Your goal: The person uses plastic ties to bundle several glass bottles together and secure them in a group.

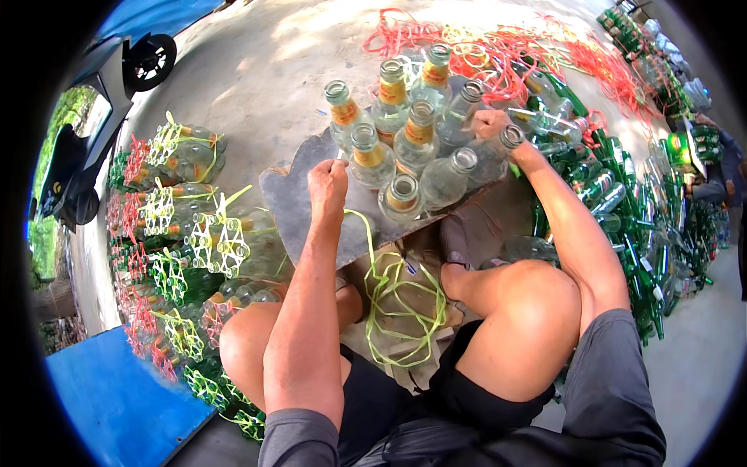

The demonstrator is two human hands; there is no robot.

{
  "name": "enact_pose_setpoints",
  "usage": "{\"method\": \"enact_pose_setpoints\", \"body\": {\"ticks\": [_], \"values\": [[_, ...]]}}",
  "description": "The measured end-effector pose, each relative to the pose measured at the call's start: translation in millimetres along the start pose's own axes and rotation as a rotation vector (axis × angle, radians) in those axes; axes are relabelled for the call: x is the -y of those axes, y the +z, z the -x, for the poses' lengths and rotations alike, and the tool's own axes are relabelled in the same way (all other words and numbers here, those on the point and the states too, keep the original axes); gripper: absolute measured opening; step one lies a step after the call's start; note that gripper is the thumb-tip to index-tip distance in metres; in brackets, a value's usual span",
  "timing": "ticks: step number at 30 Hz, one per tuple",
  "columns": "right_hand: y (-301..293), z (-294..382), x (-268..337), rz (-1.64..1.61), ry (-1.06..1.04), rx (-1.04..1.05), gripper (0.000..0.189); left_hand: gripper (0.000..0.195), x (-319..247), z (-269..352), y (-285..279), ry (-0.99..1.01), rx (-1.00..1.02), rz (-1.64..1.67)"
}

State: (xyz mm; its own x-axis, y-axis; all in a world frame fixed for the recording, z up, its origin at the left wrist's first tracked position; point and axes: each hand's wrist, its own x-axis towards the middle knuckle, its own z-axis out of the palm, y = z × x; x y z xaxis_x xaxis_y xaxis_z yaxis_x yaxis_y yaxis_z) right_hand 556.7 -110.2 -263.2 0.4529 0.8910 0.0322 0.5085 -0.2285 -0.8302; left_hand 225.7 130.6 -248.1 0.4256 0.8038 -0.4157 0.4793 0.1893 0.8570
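Several clear glass bottles (421,140) stand upright in a tight cluster on a dark flat board (309,198) in front of me; some have orange-yellow neck labels. At the cluster's left side, my left hand (328,181) is closed on an end of plastic strapping (363,219), whose yellow-green length hangs over the board's near edge and lies in loops between my feet. My right hand (493,124) is curled on the far right side, behind a clear bottle (493,154); what its fingers grip cannot be told.
Strapped bottle bundles (219,242) are stacked at the left, near a blue panel (122,397) and a parked scooter (93,117). Loose green and clear bottles (613,192) are heaped at the right. Tangled red strapping (525,52) lies beyond the board. Part of another person (723,152) shows far right.
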Motion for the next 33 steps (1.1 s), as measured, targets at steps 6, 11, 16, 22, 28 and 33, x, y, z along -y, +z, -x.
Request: {"method": "enact_pose_setpoints", "body": {"ticks": [6, 11, 16, 22, 28, 33], "values": [[0.9, 30.0, 7.2, -0.095, 0.263, -0.063, 0.012, 0.034, 18.5, 24.0, 9.5, 0.116, 0.012, -0.08], [15.8, 58.4, -12.9, -0.242, 0.206, -0.088, 0.015, 0.028, 34.5, 45.5, 19.9, 0.145, 0.034, -0.074], [39.6, 72.1, 16.9, -0.302, 0.213, -0.203, 0.011, 0.033, 44.0, 70.1, 20.9, 0.103, 0.011, -0.078], [42.5, 80.6, 21.8, -0.062, 0.039, -0.223, 0.037, 0.021, 43.9, 94.2, 34.8, 0.291, -0.033, -0.409], [35.1, 85.8, 16.2, 0.274, 0.023, -0.054, 0.031, 0.043, 45.5, 114.6, 39.9, 0.357, 0.105, -0.337], [31.1, 92.5, 48.9, 0.3, 0.052, 0.103, 0.051, 0.063, 30.9, 124.6, 42.7, 0.302, 0.096, -0.318]]}}
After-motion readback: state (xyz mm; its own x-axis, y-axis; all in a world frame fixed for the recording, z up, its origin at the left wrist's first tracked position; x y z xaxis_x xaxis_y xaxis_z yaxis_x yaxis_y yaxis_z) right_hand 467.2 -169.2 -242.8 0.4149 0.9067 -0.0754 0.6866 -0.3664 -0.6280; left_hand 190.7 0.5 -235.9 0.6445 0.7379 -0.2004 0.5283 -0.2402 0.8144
